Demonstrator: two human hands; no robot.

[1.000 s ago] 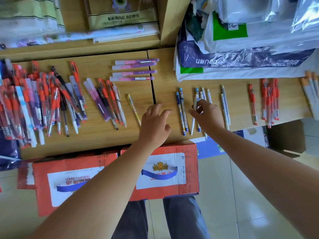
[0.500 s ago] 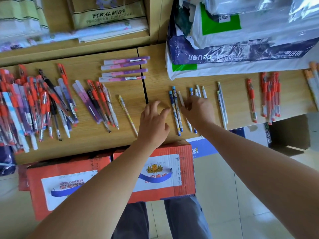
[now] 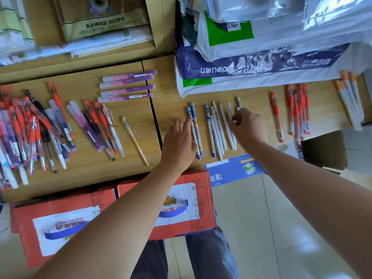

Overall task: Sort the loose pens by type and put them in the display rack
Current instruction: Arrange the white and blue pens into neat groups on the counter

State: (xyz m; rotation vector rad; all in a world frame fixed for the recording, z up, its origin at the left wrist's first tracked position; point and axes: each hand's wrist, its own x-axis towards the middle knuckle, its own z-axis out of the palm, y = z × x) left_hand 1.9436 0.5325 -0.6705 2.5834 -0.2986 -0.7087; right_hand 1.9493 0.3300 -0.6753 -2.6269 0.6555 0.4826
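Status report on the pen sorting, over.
Left grip open, touching the blue pens. Right grip curled at the white pens, hold unclear. Mixed pile unsorted, far left; nothing blocking.

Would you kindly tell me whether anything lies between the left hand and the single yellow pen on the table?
Nothing visible does. Between the left hand and the yellow pen there is only bare tabletop and the dark seam where two boards meet.
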